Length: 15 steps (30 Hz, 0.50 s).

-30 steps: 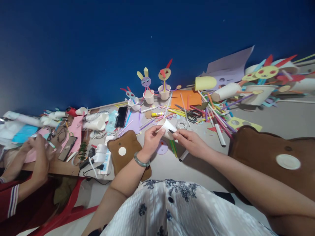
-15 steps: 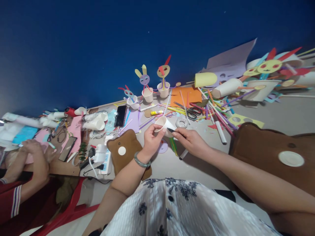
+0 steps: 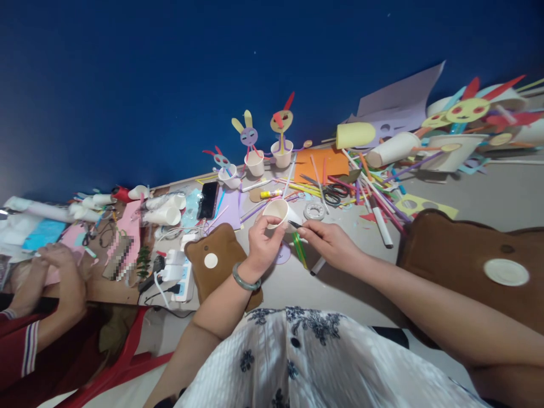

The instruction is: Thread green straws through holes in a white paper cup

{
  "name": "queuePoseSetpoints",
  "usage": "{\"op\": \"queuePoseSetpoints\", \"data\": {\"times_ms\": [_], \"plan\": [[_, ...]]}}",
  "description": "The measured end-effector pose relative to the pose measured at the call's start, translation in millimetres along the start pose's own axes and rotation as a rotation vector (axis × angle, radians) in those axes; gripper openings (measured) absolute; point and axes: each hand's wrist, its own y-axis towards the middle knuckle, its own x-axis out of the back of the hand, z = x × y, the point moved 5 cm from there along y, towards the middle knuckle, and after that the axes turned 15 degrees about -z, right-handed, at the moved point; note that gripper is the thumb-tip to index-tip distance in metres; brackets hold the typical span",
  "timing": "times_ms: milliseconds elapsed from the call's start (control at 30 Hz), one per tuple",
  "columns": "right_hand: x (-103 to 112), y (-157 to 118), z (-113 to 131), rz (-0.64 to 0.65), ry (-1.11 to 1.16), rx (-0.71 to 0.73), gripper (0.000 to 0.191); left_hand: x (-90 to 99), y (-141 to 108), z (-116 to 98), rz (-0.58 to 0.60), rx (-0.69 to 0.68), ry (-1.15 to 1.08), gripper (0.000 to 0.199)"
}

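A white paper cup (image 3: 278,209) is tilted in my left hand (image 3: 266,241), its mouth facing up and to the left. Thumb and fingers pinch it near the rim. Between the fingers of my right hand (image 3: 331,243) is a black pen (image 3: 295,225), its tip at the side of the cup. Whether the tip touches the paper is too small to tell. Below my hands lie a round purple paper piece (image 3: 282,255), green strips (image 3: 300,250) and a white marker (image 3: 318,266). A roll of tape (image 3: 314,211) is just beyond the cup.
Paper-cup figures (image 3: 255,161) stand along the blue wall. Scissors (image 3: 335,195), a glue stick (image 3: 271,194) and straws lie behind my hands. Brown cushions (image 3: 219,263) flank me, with a power strip (image 3: 184,280) at left. Another person's hands (image 3: 57,255) rest at far left.
The cup has turned slightly, so more of its open mouth shows. My right hand and the pen have hardly moved.
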Motion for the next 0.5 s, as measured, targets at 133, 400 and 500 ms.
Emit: {"op": "queuePoseSetpoints", "data": {"times_ms": [133, 400, 500], "plan": [[-4, -1, -3, 0.058, 0.153, -0.124, 0.049, -0.2, -1, 1, -0.011, -0.046, 0.007, 0.023], [-20, -11, -8, 0.241, 0.568, -0.550, 0.048, 1.4, -2, -5, -0.057, -0.216, 0.069, 0.019], [-21, -13, -8, 0.277, 0.677, -0.643, 0.043, 1.5, -2, -10, -0.064, -0.297, 0.080, 0.016]]}}
